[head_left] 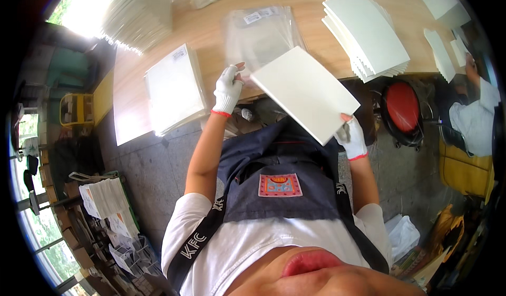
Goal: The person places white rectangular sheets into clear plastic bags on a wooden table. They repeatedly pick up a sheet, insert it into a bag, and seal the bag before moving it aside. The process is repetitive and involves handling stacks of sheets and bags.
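My right hand (352, 137), in a white glove with bare fingertips, grips a flat white rectangular board (305, 93) by its lower right corner. The board is tilted over the table's near edge. At its far left corner my left hand (228, 91), gloved the same way, has its fingers curled at the near left edge of a clear plastic bag (263, 38). That bag lies on a pile of similar bags with a small white label. Film glare partly hides the left fingertips. Left of this hand lies a stack of bagged white boards (175, 88).
A fanned stack of bare white boards (366, 35) stands on the wooden table (311, 22) at right. A tall bagged pile (138, 19) is far left. Beyond a red round stool (401, 106), another person (474, 114) sits at right. Papers fill a rack (108, 201) at lower left.
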The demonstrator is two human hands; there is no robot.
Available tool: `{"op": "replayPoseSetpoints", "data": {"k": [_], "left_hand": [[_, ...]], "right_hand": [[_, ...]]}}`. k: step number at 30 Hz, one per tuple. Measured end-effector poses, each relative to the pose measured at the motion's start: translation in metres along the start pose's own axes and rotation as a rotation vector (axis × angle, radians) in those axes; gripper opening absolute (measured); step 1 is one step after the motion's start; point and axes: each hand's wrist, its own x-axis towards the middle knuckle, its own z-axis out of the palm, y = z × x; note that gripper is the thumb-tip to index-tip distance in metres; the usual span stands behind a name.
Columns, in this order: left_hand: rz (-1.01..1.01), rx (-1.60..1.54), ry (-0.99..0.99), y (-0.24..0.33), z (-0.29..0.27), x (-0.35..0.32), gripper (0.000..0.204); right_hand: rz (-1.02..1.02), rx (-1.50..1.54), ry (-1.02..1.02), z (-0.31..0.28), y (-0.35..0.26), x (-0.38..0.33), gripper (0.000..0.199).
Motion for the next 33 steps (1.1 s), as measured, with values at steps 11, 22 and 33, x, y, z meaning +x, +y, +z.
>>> {"op": "replayPoseSetpoints", "data": {"k": [11,22,33], "left_hand": [[0.255,0.179,-0.005,0.001,-0.006,-0.011,0.023],[0.241,0.342,-0.079,0.015,-0.002,-0.03,0.048],[-0.751,-1.697,0.132,-0.039,0.101,-0.068,0.027]], "right_hand": [[0.145,-0.053,-0.067,0.014,-0.008,0.006,0.039],[0.105,0.029,0.081,0.053,0.03,0.004,0.026],[0.027,-0.145,-0.144,0.071,0.039,-0.009,0.025]]}}
